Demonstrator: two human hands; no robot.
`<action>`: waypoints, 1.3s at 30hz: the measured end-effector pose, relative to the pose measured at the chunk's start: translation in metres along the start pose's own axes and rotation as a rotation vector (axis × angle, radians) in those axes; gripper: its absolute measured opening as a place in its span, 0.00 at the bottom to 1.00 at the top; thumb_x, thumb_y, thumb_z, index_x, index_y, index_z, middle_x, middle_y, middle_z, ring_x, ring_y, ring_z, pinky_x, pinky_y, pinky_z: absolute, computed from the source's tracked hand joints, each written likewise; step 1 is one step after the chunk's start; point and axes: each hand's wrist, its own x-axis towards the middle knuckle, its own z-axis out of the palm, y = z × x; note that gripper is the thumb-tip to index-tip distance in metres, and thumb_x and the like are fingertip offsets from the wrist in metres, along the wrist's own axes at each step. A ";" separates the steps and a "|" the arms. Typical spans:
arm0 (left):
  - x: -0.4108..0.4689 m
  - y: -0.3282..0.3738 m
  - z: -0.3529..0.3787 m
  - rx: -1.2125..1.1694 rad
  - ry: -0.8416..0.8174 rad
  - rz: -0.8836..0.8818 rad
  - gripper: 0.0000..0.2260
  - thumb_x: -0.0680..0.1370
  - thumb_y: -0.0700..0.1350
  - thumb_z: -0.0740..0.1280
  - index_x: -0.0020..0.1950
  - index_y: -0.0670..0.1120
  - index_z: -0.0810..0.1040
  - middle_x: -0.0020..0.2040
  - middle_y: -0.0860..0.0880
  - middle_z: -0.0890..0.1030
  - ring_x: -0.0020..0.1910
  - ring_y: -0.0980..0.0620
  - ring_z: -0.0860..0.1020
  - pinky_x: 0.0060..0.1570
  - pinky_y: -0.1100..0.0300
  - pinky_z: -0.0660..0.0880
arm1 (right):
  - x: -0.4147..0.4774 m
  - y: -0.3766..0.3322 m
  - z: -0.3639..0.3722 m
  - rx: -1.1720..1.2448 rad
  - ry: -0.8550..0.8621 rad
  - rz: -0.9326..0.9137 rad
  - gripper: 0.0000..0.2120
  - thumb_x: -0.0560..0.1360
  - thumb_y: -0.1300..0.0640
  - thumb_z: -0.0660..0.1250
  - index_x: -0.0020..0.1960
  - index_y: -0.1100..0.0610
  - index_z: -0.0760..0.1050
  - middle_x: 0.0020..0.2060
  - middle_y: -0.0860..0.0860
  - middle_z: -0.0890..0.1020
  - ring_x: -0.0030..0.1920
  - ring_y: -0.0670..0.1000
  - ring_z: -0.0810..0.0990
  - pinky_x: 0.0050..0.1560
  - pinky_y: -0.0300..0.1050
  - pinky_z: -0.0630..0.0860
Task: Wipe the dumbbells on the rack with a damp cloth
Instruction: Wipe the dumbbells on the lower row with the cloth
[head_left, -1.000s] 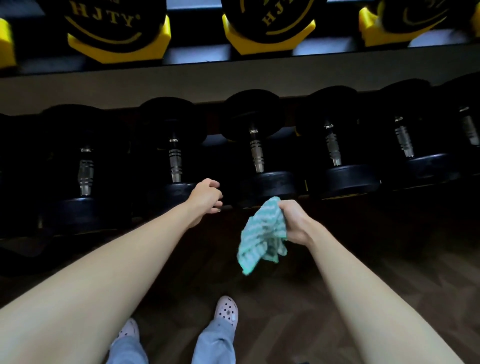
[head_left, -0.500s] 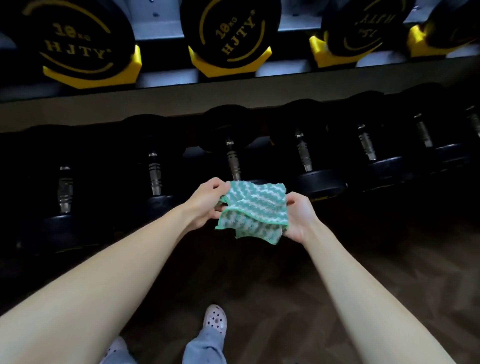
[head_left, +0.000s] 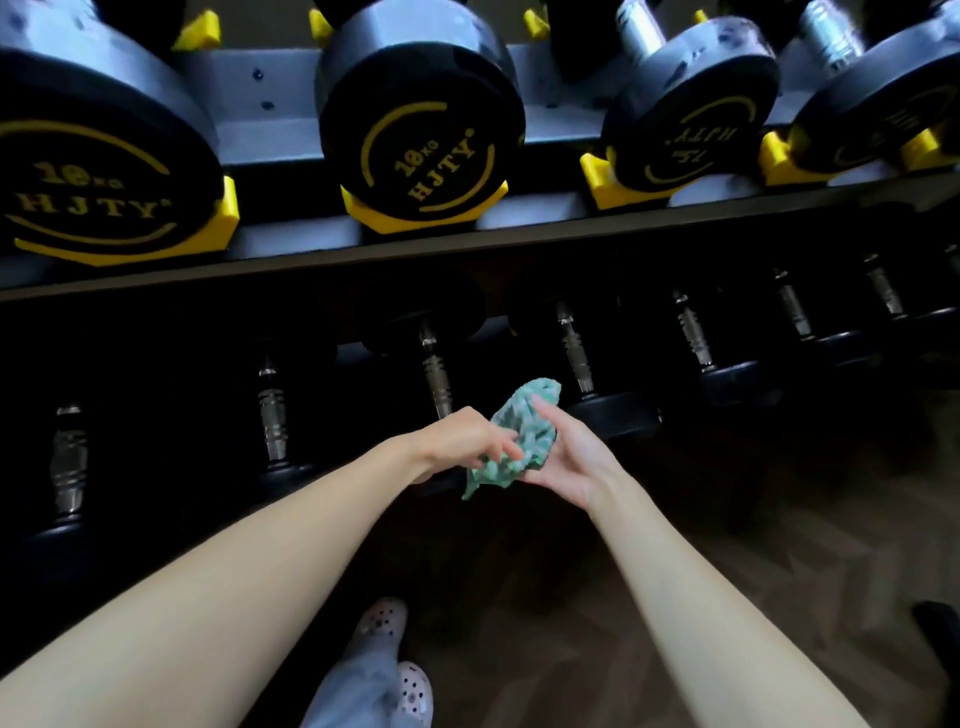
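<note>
A green and white striped cloth (head_left: 522, 431) is bunched between both hands in front of the rack's lower tier. My left hand (head_left: 462, 441) pinches the cloth's lower left part. My right hand (head_left: 566, 457) lies palm up under the cloth, with the thumb over it. Black dumbbells with yellow "10 KG HJTY" lettering (head_left: 415, 140) sit on the upper shelf in yellow cradles. A row of dark dumbbells with chrome handles (head_left: 436, 374) fills the shadowed lower tier just beyond my hands.
The rack's grey front rail (head_left: 519, 236) runs across above my hands. Below is dark herringbone wood floor (head_left: 779, 545). My feet in white perforated clogs (head_left: 410, 691) stand close to the rack. A dark object (head_left: 940, 639) shows at the right edge.
The view has tilted up, showing more of the upper shelf. The cloth, spread flat between both hands half a second ago, is now bunched, with my right palm turned up beneath it.
</note>
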 end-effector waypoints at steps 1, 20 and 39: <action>0.004 0.002 -0.007 0.003 -0.032 -0.009 0.18 0.74 0.33 0.58 0.61 0.41 0.79 0.69 0.51 0.72 0.67 0.54 0.69 0.60 0.62 0.70 | 0.005 -0.006 0.001 -0.047 0.024 -0.008 0.23 0.73 0.56 0.67 0.67 0.57 0.69 0.60 0.60 0.78 0.58 0.60 0.79 0.56 0.62 0.76; 0.151 0.056 0.002 -0.135 0.345 -0.234 0.09 0.79 0.38 0.57 0.56 0.44 0.74 0.46 0.48 0.75 0.45 0.52 0.74 0.41 0.61 0.71 | 0.078 -0.173 -0.131 -0.912 0.840 -0.375 0.17 0.74 0.66 0.61 0.60 0.56 0.76 0.49 0.59 0.81 0.54 0.59 0.78 0.53 0.47 0.73; 0.180 0.029 0.040 -0.105 0.468 -0.309 0.12 0.77 0.35 0.60 0.51 0.41 0.83 0.59 0.43 0.80 0.62 0.47 0.75 0.65 0.58 0.70 | 0.135 -0.154 -0.129 -1.658 0.008 -0.263 0.26 0.75 0.74 0.54 0.65 0.54 0.74 0.67 0.55 0.73 0.65 0.54 0.74 0.54 0.33 0.69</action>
